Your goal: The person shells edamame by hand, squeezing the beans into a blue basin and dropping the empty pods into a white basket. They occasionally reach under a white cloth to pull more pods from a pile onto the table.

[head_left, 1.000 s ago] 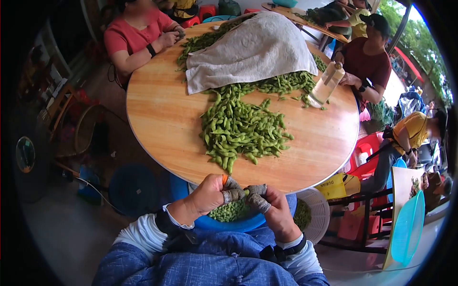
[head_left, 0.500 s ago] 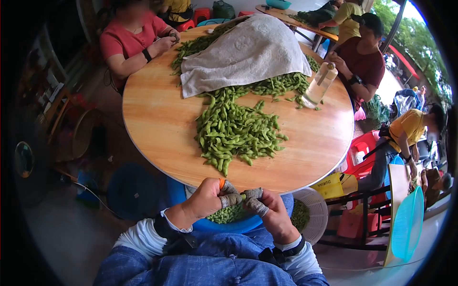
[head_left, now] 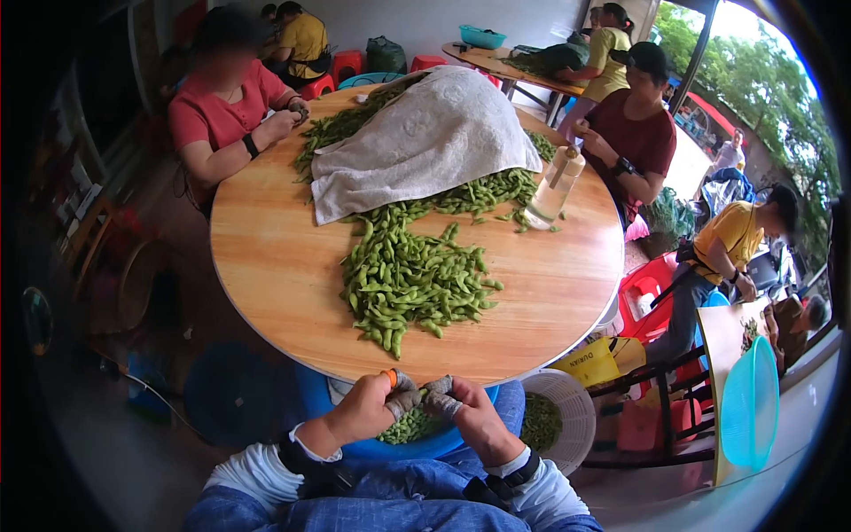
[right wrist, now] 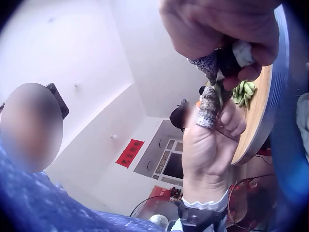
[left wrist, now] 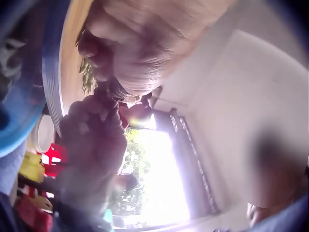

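My left hand (head_left: 362, 411) and right hand (head_left: 479, 417) meet at the table's near edge, with grey wraps on thumbs and fingers and an orange band on the left. Between their fingertips both pinch a green soybean pod (right wrist: 218, 91), mostly hidden by the wraps. Just beyond, a pile of soybean pods (head_left: 412, 279) lies on the round wooden table (head_left: 270, 270). Shelled green beans (head_left: 409, 429) fill part of the blue basin (head_left: 448, 441) below my hands.
A grey towel (head_left: 425, 142) covers a larger heap of pods. Right of it stands a clear bottle (head_left: 551, 191). A white basket (head_left: 574, 426) holding beans is by my right leg. Persons sit at the table's left (head_left: 222, 124) and right (head_left: 629, 133).
The head view has shifted, so the table sits lower and further left in it. Both hands stay together, pinching the pod. The person at right has lifted a hand from beside the bottle.
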Motion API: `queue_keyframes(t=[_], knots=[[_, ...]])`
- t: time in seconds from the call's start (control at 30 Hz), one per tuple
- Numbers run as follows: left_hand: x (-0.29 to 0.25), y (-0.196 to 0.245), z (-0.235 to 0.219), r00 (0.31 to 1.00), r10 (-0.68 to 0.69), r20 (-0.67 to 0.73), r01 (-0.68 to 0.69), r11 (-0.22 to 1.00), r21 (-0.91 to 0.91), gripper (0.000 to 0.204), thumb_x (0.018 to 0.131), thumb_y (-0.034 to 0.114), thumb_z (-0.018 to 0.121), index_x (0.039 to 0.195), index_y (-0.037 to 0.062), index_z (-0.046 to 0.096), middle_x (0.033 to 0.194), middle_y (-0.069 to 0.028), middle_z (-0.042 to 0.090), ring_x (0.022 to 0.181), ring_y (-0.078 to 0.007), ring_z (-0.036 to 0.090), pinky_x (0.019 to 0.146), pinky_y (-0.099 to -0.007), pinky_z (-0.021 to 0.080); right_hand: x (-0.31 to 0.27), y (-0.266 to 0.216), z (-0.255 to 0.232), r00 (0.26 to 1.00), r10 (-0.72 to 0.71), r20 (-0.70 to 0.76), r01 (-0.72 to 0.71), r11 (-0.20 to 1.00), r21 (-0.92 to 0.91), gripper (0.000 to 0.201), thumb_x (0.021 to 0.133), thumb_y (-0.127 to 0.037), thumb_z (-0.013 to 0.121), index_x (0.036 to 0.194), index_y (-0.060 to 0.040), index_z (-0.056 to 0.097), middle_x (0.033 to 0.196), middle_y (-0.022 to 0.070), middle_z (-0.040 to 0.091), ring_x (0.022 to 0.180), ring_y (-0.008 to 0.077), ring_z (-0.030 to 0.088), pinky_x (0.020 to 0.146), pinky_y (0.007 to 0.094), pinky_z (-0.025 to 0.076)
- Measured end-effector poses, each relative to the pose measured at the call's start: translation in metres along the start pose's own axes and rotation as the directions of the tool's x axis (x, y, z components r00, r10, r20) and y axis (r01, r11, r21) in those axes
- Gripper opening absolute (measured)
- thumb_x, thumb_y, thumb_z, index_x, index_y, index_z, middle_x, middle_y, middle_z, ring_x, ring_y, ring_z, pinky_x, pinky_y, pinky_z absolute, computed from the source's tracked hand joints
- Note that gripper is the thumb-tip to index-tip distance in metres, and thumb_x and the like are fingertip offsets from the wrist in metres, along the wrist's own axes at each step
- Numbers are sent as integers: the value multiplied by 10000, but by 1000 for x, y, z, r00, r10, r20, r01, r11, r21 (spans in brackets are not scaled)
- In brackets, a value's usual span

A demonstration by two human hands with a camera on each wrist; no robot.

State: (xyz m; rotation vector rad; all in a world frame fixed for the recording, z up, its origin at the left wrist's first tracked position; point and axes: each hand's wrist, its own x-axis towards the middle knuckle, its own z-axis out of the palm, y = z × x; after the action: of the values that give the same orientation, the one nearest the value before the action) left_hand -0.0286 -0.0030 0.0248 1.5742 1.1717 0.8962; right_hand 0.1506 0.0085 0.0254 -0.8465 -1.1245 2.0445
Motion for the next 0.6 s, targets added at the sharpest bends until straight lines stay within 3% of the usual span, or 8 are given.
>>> queue_keyframes(t=[0.03,0.07,0.1,0.2,0.3,0.4,0.5,0.6], knots=[[-4,8,1,984,178,-28,-162,939,302,176,693,78,620,811,-19,532,741,-108,568,660,-224,557,584,-299,440,1,-1,0,1000,-10,-24,10,1000,11,210,830,-101,516,1014,1,523,919,7,567,832,80,513,758,227,408],[-4,13,4,930,367,10,-308,765,566,208,668,78,621,824,-22,524,754,-137,564,673,-270,562,590,-330,446,-1,-4,3,999,-23,-39,24,999,41,171,829,-84,509,977,1,524,893,3,561,827,79,502,752,224,403],[-6,8,5,913,402,67,-341,663,667,316,575,79,606,857,-23,508,783,-193,533,714,-358,534,612,-399,440,2,2,-2,997,-70,-26,70,998,-3,154,829,-78,505,959,2,521,880,2,557,821,79,497,746,221,401],[-6,6,8,888,449,105,-364,544,756,302,555,71,592,830,-16,505,765,-167,535,691,-335,539,583,-407,438,7,18,-8,987,-158,-11,158,987,-20,125,830,-73,493,927,3,511,856,1,546,807,75,483,736,219,398],[-2,-1,12,847,530,45,-421,617,665,323,522,9,549,842,-2,498,747,-147,519,692,-322,531,567,-382,441,4,19,-7,975,-223,18,223,975,3,128,834,-86,504,930,-1,510,865,-1,544,812,71,481,736,222,399],[-4,-13,14,892,451,2,-398,785,474,328,560,18,549,884,6,500,753,-153,534,676,-333,537,584,-389,446,2,19,-5,968,-244,63,242,970,39,160,838,-105,512,960,-2,505,898,-1,541,831,71,481,756,224,397],[-2,-18,18,866,496,-57,-451,826,338,298,617,25,536,912,4,498,770,-165,551,677,-351,543,605,-388,450,7,27,-9,965,-243,102,237,969,68,225,838,-113,515,1028,3,484,967,14,537,887,84,485,797,237,392],[1,-11,15,908,418,-15,-398,875,277,254,664,38,533,914,3,500,783,-171,560,680,-366,545,606,-385,446,10,35,-19,962,-221,160,212,975,72,320,834,-120,522,1119,10,453,1064,40,532,967,108,491,848,259,389]])
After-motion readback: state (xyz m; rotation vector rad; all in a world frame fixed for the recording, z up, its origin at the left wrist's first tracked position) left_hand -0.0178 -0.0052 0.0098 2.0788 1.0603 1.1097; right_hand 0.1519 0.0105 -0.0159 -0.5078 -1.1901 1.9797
